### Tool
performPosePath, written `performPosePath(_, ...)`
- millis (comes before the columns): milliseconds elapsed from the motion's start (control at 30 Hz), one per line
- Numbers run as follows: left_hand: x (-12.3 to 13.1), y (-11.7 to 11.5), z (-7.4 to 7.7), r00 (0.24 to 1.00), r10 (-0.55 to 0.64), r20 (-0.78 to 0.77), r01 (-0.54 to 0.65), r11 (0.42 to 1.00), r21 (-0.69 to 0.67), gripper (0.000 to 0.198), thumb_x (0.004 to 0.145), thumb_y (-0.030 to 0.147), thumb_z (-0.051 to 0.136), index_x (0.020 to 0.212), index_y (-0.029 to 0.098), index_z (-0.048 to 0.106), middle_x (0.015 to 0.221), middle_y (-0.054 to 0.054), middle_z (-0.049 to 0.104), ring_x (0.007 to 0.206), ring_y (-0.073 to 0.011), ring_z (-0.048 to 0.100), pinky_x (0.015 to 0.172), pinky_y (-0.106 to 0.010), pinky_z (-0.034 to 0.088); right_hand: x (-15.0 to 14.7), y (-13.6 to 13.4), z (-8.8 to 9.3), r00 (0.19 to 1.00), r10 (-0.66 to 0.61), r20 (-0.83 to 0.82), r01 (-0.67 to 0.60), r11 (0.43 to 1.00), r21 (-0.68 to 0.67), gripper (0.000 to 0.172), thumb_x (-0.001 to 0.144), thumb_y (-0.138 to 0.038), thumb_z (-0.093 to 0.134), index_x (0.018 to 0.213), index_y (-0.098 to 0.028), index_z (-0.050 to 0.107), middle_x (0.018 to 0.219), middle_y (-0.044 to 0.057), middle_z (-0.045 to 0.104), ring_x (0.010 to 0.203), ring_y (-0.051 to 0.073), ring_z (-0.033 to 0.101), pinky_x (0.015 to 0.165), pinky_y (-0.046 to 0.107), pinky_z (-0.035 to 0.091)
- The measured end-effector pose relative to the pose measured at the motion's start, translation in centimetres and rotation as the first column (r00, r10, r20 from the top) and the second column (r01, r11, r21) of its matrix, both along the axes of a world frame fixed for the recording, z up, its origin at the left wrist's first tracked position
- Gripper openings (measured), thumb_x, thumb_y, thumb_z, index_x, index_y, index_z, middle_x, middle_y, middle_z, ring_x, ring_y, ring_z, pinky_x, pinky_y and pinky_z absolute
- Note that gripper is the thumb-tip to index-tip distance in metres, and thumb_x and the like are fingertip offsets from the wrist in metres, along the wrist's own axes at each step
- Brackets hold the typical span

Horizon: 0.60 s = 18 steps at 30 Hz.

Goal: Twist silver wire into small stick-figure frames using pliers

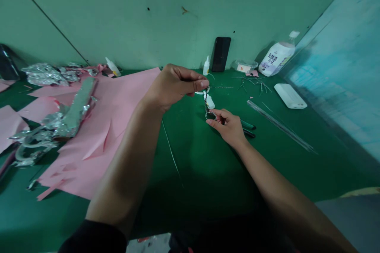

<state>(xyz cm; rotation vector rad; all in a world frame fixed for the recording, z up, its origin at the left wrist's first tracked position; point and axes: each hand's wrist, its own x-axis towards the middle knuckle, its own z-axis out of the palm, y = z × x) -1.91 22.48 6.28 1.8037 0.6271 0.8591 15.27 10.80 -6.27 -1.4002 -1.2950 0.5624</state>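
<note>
A short length of twisted wire point(206, 99) with a round loop at its lower end is held upright between my two hands. My left hand point(178, 85) pinches its top end between thumb and fingertips. Lower and to the right, my right hand point(228, 124) grips the loop between thumb and fingers. Behind the wire, a small white glue bottle point(210, 101) lies on the green table. Green-and-black-handled pliers point(248, 128) rest beside my right hand, partly hidden by it. One straight thin wire point(171, 152) lies below my left hand.
Pink paper sheets point(124, 95) and crumpled foil point(50, 74) cover the left side. Toward the wall stand a dark phone point(221, 54), an upright glue bottle point(206, 66) and a drink bottle point(277, 57). Branched wire pieces point(252, 82), a wire bundle point(279, 124) and a white power bank point(290, 96) lie right.
</note>
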Motion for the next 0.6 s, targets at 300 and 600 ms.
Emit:
performPosePath(300, -0.8, 0.7, 0.1, 0.998, 0.036, 0.053, -0.036, 0.999, 0.000, 0.016, 0.070, 0.029, 0.080, 0.079, 0.017, 0.078, 0.070, -0.003, 0.070, 0.057, -0.0085, 0.055, 0.051, -0.021, 0.040, -0.1, 0.0, 0.2, 1.000, -0.005, 0.015, 0.005, 1.000, 0.002, 0.029, 0.076, -0.033, 0.075, 0.103, -0.023, 0.072, 0.074, -0.003, 0.047, 0.062, 0.010, 0.042, 0.058, 0.027, 0.037)
performPosePath(600, -1.1, 1.2, 0.0, 0.996, 0.075, 0.048, -0.074, 0.997, -0.020, 0.020, 0.066, 0.032, 0.081, 0.079, 0.017, 0.078, 0.070, -0.003, 0.071, 0.055, -0.0075, 0.054, 0.051, -0.020, 0.040, -0.1, 0.0, 0.2, 1.000, -0.007, -0.001, 0.007, 1.000, -0.002, 0.029, 0.075, -0.033, 0.075, 0.102, -0.023, 0.072, 0.074, -0.003, 0.047, 0.062, 0.011, 0.043, 0.059, 0.028, 0.038)
